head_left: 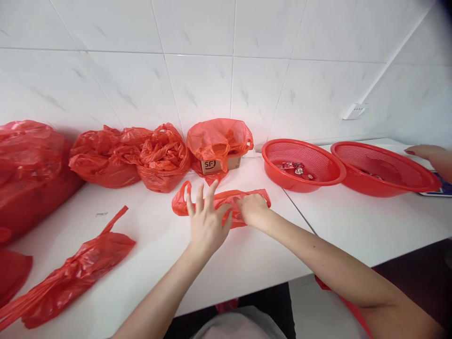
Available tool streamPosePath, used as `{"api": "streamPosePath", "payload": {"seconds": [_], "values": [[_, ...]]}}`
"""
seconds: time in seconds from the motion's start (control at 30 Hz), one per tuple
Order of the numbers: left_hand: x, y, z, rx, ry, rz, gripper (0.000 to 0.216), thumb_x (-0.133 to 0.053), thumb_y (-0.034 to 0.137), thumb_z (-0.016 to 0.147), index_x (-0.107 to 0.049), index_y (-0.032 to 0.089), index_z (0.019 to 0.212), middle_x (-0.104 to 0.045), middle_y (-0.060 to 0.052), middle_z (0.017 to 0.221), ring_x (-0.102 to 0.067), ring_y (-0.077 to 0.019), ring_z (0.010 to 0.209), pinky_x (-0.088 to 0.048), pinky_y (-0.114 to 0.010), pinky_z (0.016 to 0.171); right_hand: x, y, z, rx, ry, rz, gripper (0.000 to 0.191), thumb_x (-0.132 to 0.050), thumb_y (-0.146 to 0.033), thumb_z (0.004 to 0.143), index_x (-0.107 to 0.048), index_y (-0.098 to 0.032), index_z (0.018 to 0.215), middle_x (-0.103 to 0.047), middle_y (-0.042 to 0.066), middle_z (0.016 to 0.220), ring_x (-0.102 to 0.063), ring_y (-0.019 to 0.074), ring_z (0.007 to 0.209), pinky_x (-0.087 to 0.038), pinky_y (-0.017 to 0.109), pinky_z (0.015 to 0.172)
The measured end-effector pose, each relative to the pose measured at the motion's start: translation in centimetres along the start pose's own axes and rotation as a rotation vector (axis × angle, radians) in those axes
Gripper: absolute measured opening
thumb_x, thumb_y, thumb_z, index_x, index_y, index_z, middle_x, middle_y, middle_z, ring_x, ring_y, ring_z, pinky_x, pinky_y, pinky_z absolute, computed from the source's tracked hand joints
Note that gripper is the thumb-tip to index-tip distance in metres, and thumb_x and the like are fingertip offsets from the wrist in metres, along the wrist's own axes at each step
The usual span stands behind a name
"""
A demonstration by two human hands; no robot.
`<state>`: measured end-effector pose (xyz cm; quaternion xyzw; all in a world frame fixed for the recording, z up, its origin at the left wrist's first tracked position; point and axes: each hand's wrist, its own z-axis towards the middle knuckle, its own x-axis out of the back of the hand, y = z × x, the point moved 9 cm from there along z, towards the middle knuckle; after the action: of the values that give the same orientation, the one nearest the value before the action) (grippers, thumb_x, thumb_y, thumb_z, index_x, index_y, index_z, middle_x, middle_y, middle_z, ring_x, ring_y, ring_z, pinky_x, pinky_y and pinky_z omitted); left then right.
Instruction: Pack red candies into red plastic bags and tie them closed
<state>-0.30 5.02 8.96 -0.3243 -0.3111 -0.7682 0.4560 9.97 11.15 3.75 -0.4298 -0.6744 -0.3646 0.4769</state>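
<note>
A thin red plastic bag (226,197) lies crumpled on the white table in front of me, its handle loop out to the left. My left hand (207,217) is over the bag's near side with its fingers spread apart; the thumb is close to the film. The fingers of my right hand (251,209) are bent down into the bag and closed on its plastic, and their tips are partly hidden. Behind it, a cardboard box (233,164) lined with another red bag (219,134) stands against the wall.
Two red perforated baskets (303,183) stand to the right with small wrapped packets (298,169) inside. Another person's hand (431,153) is at the far right. Bunched red bags (106,165) line the wall on the left. A knotted red bag (81,268) lies front left.
</note>
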Motion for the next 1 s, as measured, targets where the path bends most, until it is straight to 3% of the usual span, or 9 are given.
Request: {"api": "streamPosePath", "payload": {"seconds": [0.17, 0.27, 0.37, 0.47, 0.67, 0.73, 0.8, 0.9, 1.0], "values": [[-6.1, -2.1, 0.1, 0.06, -0.239, 0.103, 0.023, -0.055, 0.01, 0.078, -0.073, 0.021, 0.069, -0.033, -0.005, 0.156, -0.01, -0.0467, 0.144, 0.002, -0.073, 0.108, -2.5, -3.7, -0.7, 0.313, 0.004, 0.002, 0.05, -0.063, -0.016, 0.078, -0.058, -0.021, 0.127, -0.058, 0.014, 0.13, -0.052, 0.0304, 0.121, -0.047, 0.039, 0.091], [-5.9, -5.6, 0.2, 0.088, -0.263, 0.1, 0.028, -0.054, 0.003, 0.074, -0.073, 0.021, 0.064, -0.034, -0.003, 0.156, -0.009, -0.0441, 0.145, 0.008, -0.069, 0.11, -3.9, -2.3, -1.1, 0.378, -0.043, 0.066, 0.06, -0.061, -0.01, 0.075, -0.054, -0.026, 0.132, -0.055, 0.01, 0.136, -0.051, 0.0284, 0.124, -0.046, 0.039, 0.093], [-4.1, -9.3, 0.6, 0.176, -0.286, 0.094, 0.033, -0.053, 0.0, 0.073, -0.076, 0.022, 0.068, -0.037, -0.005, 0.154, -0.008, -0.0454, 0.145, 0.006, -0.072, 0.108, -4.1, 2.0, -0.8, 0.238, -0.083, 0.077, 0.039, -0.057, -0.004, 0.072, -0.069, -0.016, 0.107, -0.068, 0.017, 0.109, -0.063, 0.0335, 0.104, -0.05, 0.044, 0.081], [-3.2, -10.8, 0.7, 0.232, -0.36, 0.027, 0.039, -0.053, -0.002, 0.07, -0.079, 0.027, 0.076, -0.046, -0.008, 0.147, -0.025, -0.0471, 0.14, -0.013, -0.073, 0.107, -3.0, 4.9, -1.2, 0.18, -0.103, 0.1, 0.022, -0.054, -0.005, 0.072, -0.072, -0.015, 0.08, -0.071, 0.013, 0.082, -0.068, 0.0298, 0.082, -0.052, 0.04, 0.071], [-4.1, -8.1, -0.6, 0.253, -0.568, -0.307, 0.046, -0.049, 0.012, 0.076, -0.074, 0.037, 0.105, -0.056, -0.004, 0.134, -0.069, -0.0205, 0.082, -0.056, -0.033, 0.07, 3.0, 5.9, -5.1, 0.504, 0.095, 0.841, 0.035, -0.044, -0.025, 0.09, -0.063, -0.025, 0.12, -0.068, 0.004, 0.116, -0.065, 0.0175, 0.105, -0.052, 0.032, 0.085], [-4.0, -7.2, -1.1, 0.265, -0.583, -0.41, 0.041, -0.048, 0.022, 0.081, -0.071, 0.036, 0.111, -0.057, -0.004, 0.132, -0.069, -0.017, 0.077, -0.055, -0.026, 0.062, 4.9, 10.3, -5.4, 0.395, 0.343, 0.944, 0.035, -0.041, -0.032, 0.093, -0.061, -0.021, 0.119, -0.067, 0.008, 0.117, -0.064, 0.0194, 0.106, -0.051, 0.037, 0.088], [-3.7, -6.5, -1.3, 0.273, -0.574, -0.475, 0.04, -0.047, 0.028, 0.084, -0.069, 0.034, 0.116, -0.057, -0.004, 0.132, -0.068, -0.0183, 0.087, -0.056, -0.025, 0.066, 4.7, 16.1, -5.3, 0.032, 0.515, 0.679, 0.037, -0.049, -0.032, 0.089, -0.059, -0.017, 0.121, -0.064, 0.014, 0.121, -0.06, 0.0252, 0.113, -0.046, 0.043, 0.094], [-3.2, -5.8, -1.9, 0.288, -0.575, -0.558, 0.044, -0.048, 0.026, 0.082, -0.066, 0.032, 0.122, -0.057, -0.003, 0.132, -0.064, -0.0215, 0.105, -0.055, -0.027, 0.078, 2.2, 21.6, -5.4, -0.373, 0.378, 0.23, 0.04, -0.062, -0.027, 0.082, -0.06, -0.011, 0.119, -0.065, 0.022, 0.115, -0.059, 0.0359, 0.111, -0.042, 0.052, 0.092], [-3.1, -5.5, -2.9, 0.334, -0.621, -0.668, 0.051, -0.051, 0.022, 0.079, -0.061, 0.032, 0.127, -0.055, -0.003, 0.137, -0.059, -0.0238, 0.116, -0.052, -0.031, 0.089, 0.9, 21.8, -6.2, -0.375, 0.293, 0.19, 0.03, -0.056, -0.03, 0.087, -0.064, -0.017, 0.113, -0.07, 0.016, 0.101, -0.064, 0.0337, 0.101, -0.044, 0.048, 0.087]]}}
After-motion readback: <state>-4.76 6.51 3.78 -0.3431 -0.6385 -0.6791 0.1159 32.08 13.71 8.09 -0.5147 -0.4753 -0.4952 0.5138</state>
